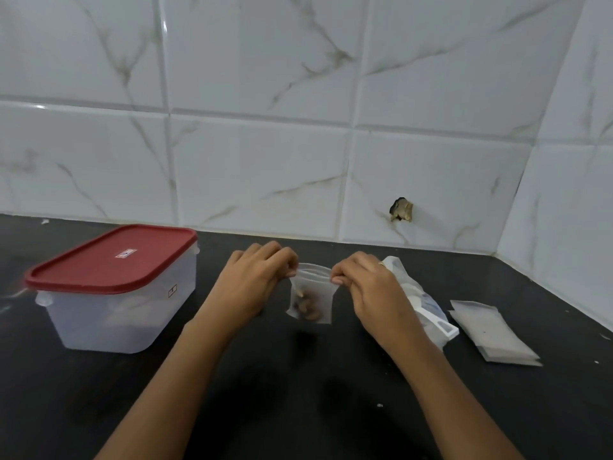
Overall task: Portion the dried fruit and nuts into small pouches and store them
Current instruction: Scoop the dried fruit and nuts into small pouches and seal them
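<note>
A: Which step is this?
B: Closing a filled portion, I'd say. The small pouch hangs between both hands, just above the counter, with a clump of brown dried fruit and nuts sitting in its bottom.
A: How are the hands set?
B: The left hand pinches the top left corner and the right hand pinches the top right one; the other fingers are curled in. The mouth looks bowed open between them.
A: So what comes next?
B: Probably pressing the strip shut along the top, evenly, without tipping the contents. Then storing it; the container at the left has its red lid on, so it would need opening first. Empty pouches lie stacked at the right, beside a white plastic bag
</note>
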